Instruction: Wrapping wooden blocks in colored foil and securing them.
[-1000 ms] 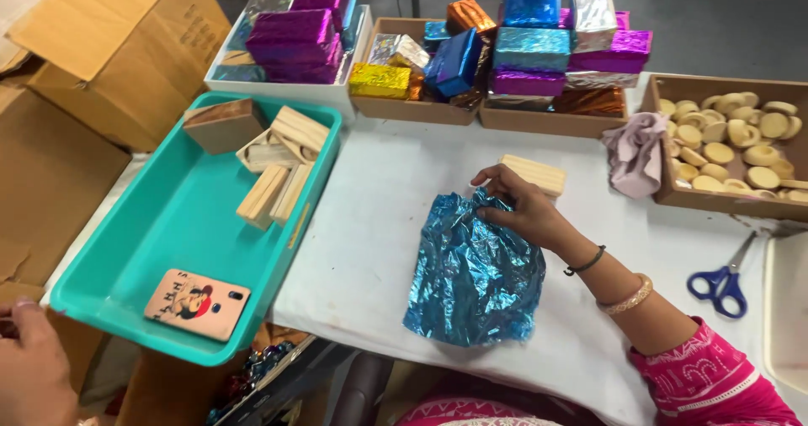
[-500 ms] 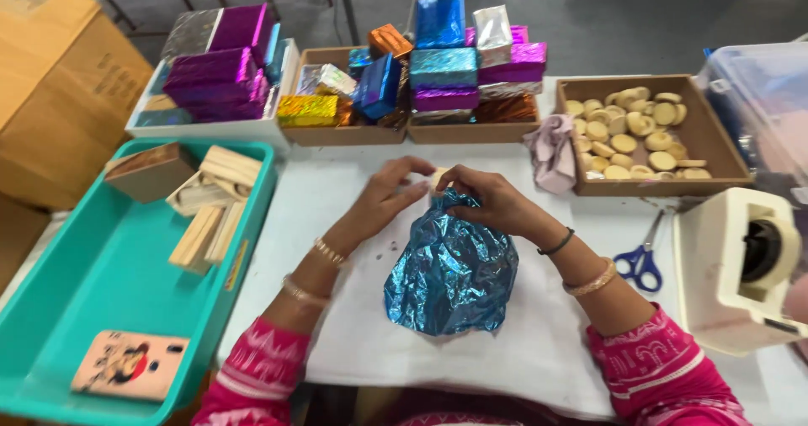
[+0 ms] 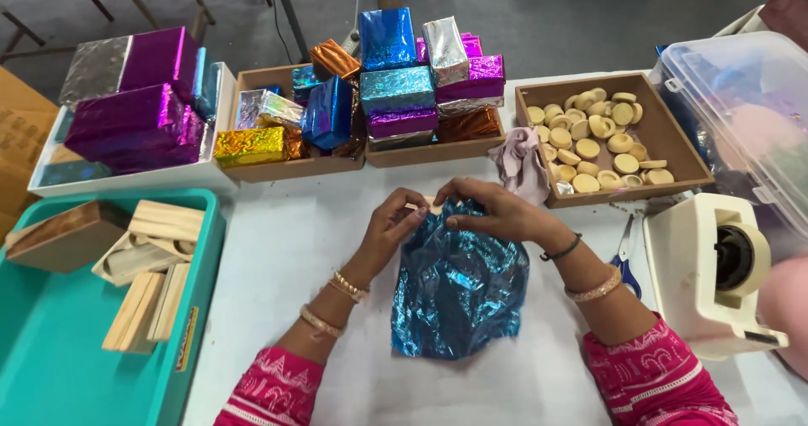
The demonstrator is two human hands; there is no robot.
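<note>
A crinkled sheet of shiny blue foil (image 3: 459, 287) lies on the white table (image 3: 286, 249) in front of me. At its far edge a small wooden block (image 3: 429, 205) peeks out between my fingers. My left hand (image 3: 394, 224) pinches the foil's top edge at the block. Right beside it, my right hand (image 3: 488, 211) holds the foil and the block from the other side. Both wrists wear bangles.
A teal tray (image 3: 50, 350) with wooden blocks (image 3: 147, 283) sits at left. Cardboard trays of foil-wrapped boxes (image 3: 396, 89) line the back, beside a box of round wooden discs (image 3: 598, 140). Scissors (image 3: 624, 258), a cream tape dispenser (image 3: 715, 274) and a clear bin (image 3: 745, 114) stand at right.
My left hand has come up from the lower left and joined the right at the foil's top edge. The view has swung right, so the teal tray now sits at the left border.
</note>
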